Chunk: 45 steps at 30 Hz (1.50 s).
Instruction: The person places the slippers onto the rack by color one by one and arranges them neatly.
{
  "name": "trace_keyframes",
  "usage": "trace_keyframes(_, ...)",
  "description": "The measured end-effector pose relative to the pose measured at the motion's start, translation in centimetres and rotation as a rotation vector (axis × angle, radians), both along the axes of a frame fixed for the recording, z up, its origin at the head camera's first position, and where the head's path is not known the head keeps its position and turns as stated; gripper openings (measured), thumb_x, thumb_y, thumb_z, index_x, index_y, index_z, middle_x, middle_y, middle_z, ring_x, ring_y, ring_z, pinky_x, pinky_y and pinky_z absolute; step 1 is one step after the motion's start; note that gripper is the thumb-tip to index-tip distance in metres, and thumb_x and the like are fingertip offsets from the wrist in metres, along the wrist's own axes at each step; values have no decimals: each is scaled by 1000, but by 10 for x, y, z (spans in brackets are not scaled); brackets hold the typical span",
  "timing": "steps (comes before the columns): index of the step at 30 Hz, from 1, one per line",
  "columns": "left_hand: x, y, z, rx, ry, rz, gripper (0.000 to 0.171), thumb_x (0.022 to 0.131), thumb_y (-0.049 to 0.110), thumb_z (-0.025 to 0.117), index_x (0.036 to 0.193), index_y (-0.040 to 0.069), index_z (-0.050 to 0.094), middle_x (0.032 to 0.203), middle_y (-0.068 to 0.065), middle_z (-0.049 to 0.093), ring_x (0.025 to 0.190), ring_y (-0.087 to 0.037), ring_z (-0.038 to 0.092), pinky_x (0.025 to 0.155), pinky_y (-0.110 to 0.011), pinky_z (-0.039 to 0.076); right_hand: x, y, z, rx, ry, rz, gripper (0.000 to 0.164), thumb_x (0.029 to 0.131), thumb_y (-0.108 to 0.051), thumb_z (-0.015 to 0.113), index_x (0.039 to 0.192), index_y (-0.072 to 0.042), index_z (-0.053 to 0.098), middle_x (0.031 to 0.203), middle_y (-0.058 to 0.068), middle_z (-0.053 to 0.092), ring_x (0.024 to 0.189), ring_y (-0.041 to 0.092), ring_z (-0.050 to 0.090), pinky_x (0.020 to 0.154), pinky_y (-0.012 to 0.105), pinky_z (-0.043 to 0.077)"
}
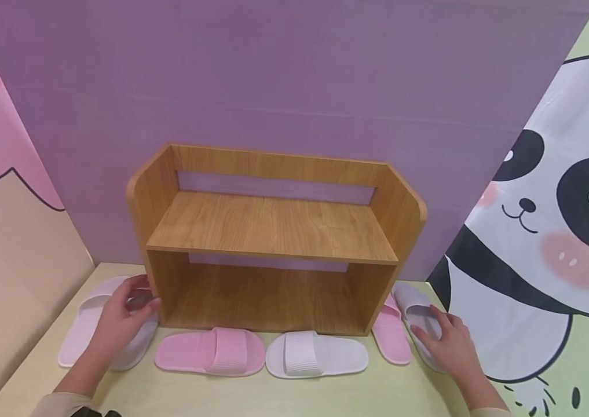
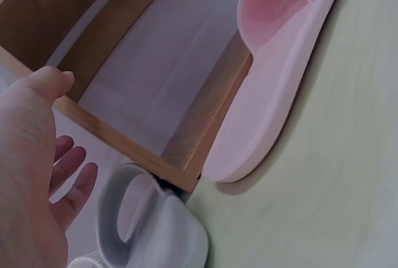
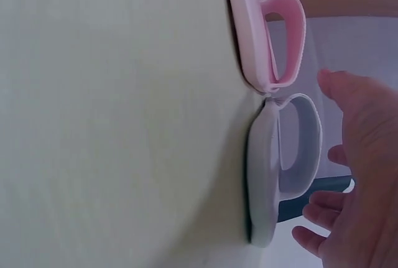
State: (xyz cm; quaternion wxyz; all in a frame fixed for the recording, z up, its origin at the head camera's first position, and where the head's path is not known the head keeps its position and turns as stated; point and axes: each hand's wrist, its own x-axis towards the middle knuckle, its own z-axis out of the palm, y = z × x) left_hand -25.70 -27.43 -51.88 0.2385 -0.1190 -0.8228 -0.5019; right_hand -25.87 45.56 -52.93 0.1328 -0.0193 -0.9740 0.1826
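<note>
Fingers hang loose, left hand beside a wooden shelf, right hand over a grey slipper.

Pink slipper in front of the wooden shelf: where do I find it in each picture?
Head: the pink slipper lies low, left of centre, along the shelf's front edge.
Left wrist: it is at the top, right of centre, partly cut off.
Right wrist: not in it; the other pink slipper there lies beside a grey slipper.
Shared landmark: the wooden shelf, only a brown strip at top right in the right wrist view.
</note>
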Motion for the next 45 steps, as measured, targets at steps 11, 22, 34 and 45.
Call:
trace_keyframes(11, 0, 13, 4, 3, -23, 69, 58, 100, 8, 82, 151, -1, 56, 131, -21, 69, 107, 9, 62, 87, -11, 56, 3, 0, -8, -6, -69, -61, 89, 101, -55, 73, 161, 5, 42, 139, 50, 43, 129, 67, 46, 107, 79, 43)
trace_keyframes(22, -1, 28, 3, 60, -20, 175, 47, 101, 6, 80, 145, -1, 65, 125, -22, 74, 98, 10, 64, 80, -8, 55, 13, -2, -8, 61, -158, -89, 94, 100, -64, 69, 157, 7, 47, 126, 46, 46, 117, 60, 45, 92, 68, 46)
trace_keyframes(34, -3, 33, 0, 48, 152, 230, 34, 93, -7, 82, 126, -2, 79, 114, -17, 78, 96, 16, 62, 76, -6, 55, 17, -9, -3, 33, -234, -102, 91, 97, -57, 75, 157, 7, 48, 113, 40, 42, 111, 55, 39, 85, 57, 43)
trace_keyframes(45, -5, 32, -2, -47, 273, 280, 24, 87, -10, 84, 110, -3, 82, 100, -14, 77, 93, 19, 57, 74, -4, 53, 12, 2, -16, -42, -144, -128, 93, 93, -58, 82, 149, 12, 56, 110, 41, 59, 112, 56, 45, 88, 61, 43)
